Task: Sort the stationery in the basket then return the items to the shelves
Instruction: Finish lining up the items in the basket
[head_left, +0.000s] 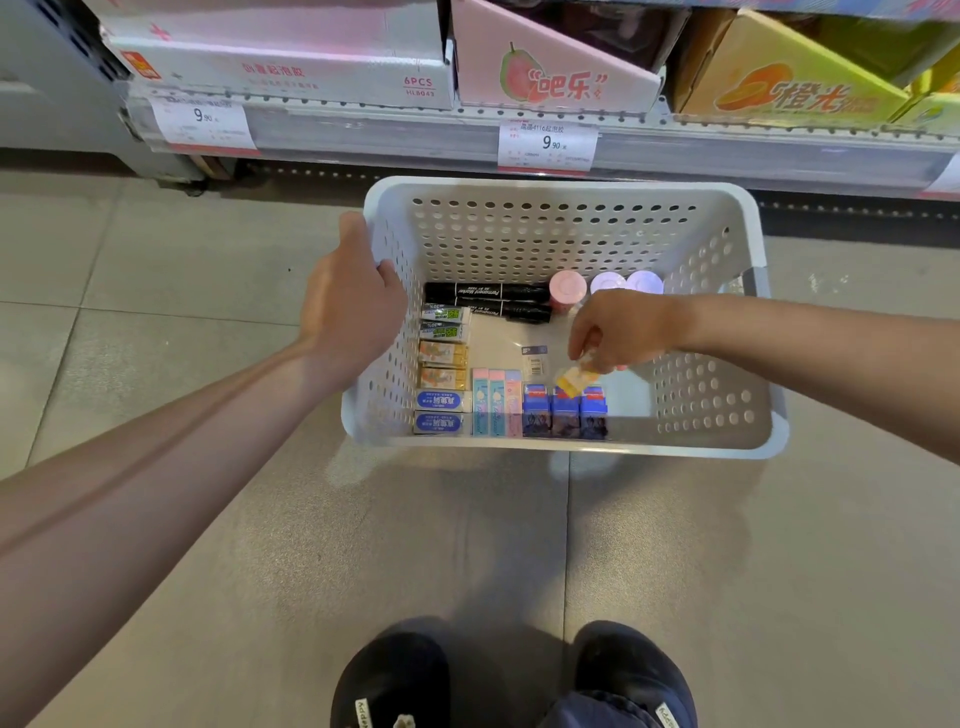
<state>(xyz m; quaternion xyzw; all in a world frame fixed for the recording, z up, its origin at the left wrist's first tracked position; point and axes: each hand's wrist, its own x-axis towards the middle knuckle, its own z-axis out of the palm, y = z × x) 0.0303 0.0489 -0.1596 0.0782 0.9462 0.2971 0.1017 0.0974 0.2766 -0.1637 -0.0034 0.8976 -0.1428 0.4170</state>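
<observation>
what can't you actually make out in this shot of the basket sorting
1. Small yellow packet, head view: the right hand pinching it covers its top, and motion blur hides its print.
2. Pink-capped container at the far wall of the basket: only the cap shows, the right hand hides the body.
3. Left hand fingertips: curled over the basket rim, behind the perforated wall.
4. Price tag fine print: too small.

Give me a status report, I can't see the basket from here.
Left hand grips the basket rim. Right hand pinches a small yellow packet above the blue boxes. Nothing in the way.
</observation>
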